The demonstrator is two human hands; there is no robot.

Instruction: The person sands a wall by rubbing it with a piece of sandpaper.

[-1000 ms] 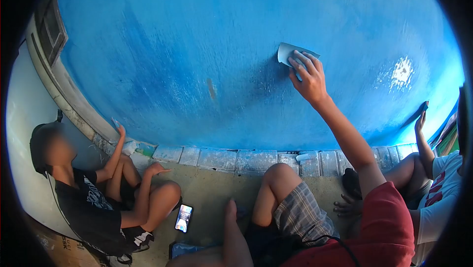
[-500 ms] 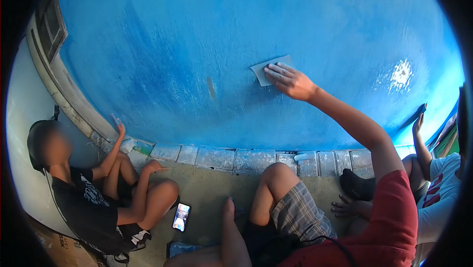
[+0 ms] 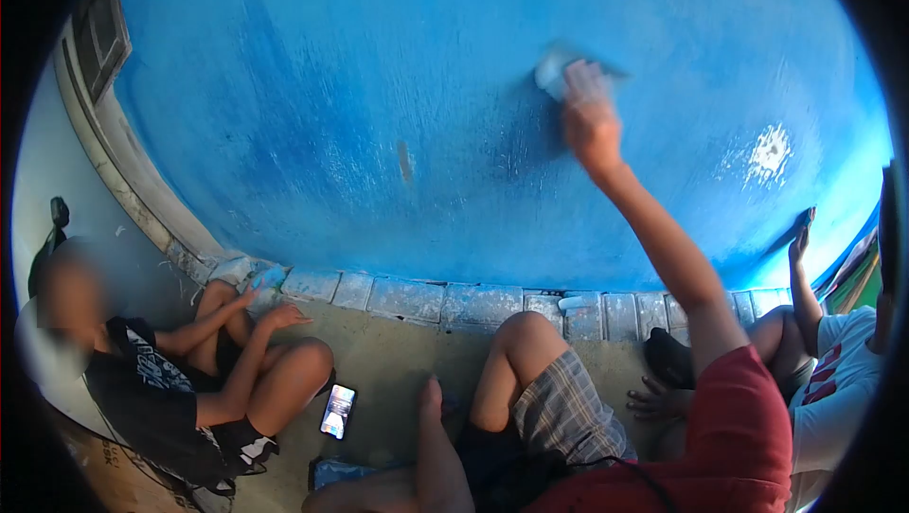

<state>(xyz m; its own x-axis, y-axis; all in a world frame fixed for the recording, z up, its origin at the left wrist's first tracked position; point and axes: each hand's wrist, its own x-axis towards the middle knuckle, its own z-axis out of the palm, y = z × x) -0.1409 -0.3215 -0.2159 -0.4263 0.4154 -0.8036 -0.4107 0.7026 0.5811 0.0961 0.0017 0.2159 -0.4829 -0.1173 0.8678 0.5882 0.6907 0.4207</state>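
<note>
My right hand (image 3: 592,115), blurred by motion, holds a thin grey sheet (image 3: 559,73) against the blue wall (image 3: 426,68). Its fingers lie over the sheet's right part, and a dark shadow falls on the wall beside them. A glossy, streaky patch of paint lies below and left of the sheet. No part of my left hand can be made out.
A person in black (image 3: 142,380) sits at left, hands near the knees. At right, a person in a white shirt (image 3: 838,362) has one hand at the wall and one on the floor. A phone (image 3: 338,411) lies on the floor; grey blocks (image 3: 407,299) line the wall base.
My right hand and the sheet first moved down and left, then back up and right. The left person's raised hand has dropped from the wall toward the knees.
</note>
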